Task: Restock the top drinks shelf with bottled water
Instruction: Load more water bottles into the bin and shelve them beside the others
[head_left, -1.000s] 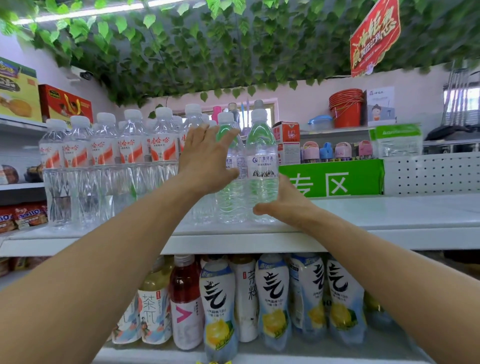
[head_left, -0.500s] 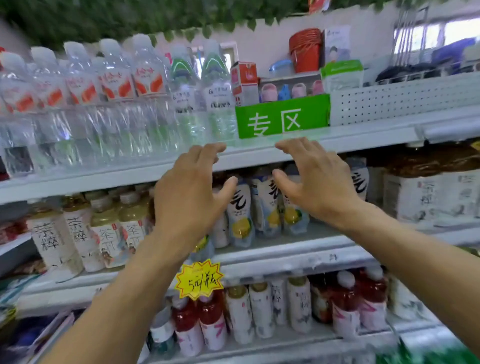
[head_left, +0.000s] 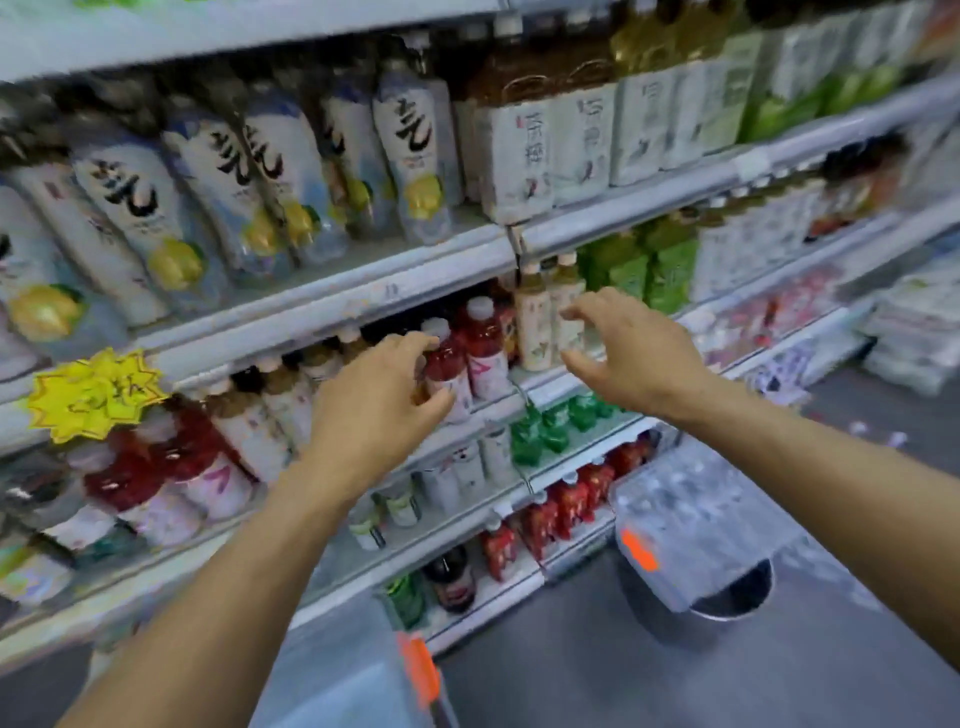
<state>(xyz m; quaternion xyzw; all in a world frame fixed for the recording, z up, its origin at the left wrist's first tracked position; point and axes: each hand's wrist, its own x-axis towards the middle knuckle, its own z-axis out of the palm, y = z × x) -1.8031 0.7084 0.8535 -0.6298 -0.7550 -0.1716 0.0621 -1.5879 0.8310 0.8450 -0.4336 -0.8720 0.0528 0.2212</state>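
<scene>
Because the camera points down at the lower shelves, the bottled water I can find is stock on the floor, not on the shelf. A shrink-wrapped pack of water bottles (head_left: 691, 519) sits on a dark round bin or stool (head_left: 737, 592) at lower right, with an orange mark on its near corner. A second wrapped pack (head_left: 343, 691) lies at the bottom edge, just below my arms, too blurred to count bottles.

Left hand (head_left: 379, 405): fingers loosely spread, holding nothing. It hangs in front of the red juice bottles (head_left: 485, 348); I cannot tell whether a fingertip touches a cap. Right hand (head_left: 639, 358): also spread and empty, near the pale tea bottles (head_left: 535, 322), apart from them.

Only a white rail (head_left: 208, 36) shows at the top of frame, above the lemon-label drinks (head_left: 410, 150). I take it to be the top drinks shelf's front edge, but what stands on it is out of view. A yellow starburst price tag (head_left: 88, 395) hangs at left.

Judgement: mid-task. With both hands empty and two packs looking largely full, I read this as the gap between loads. The next step is likely a reach down to a pack. How full the top shelf is cannot be logged from here.
</scene>
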